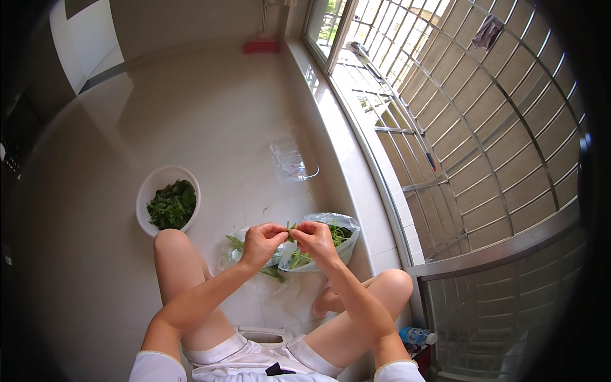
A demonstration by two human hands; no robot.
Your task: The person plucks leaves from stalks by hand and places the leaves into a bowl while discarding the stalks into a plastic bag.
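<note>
My left hand (261,244) and my right hand (314,240) meet in front of me, fingertips pinched together on a small green vegetable stem (291,225). Just beyond and under my right hand is a translucent plastic bag (351,223) with leafy greens (339,233) in it. Beneath my left hand lies another thin plastic bag (227,256) on the floor, with a few loose stems (273,274) on and beside it. My hands partly hide both bags. To the left, by my knee, a white basin (141,191) holds a heap of dark green leaves (172,205).
A transparent plastic tray (293,162) rests on the tiled floor (210,108) ahead. Along the right run a low ledge (340,137) and a metal window grille (471,127). A red dustpan (261,46) stands at the far wall. A bottle (417,336) lies near my right thigh.
</note>
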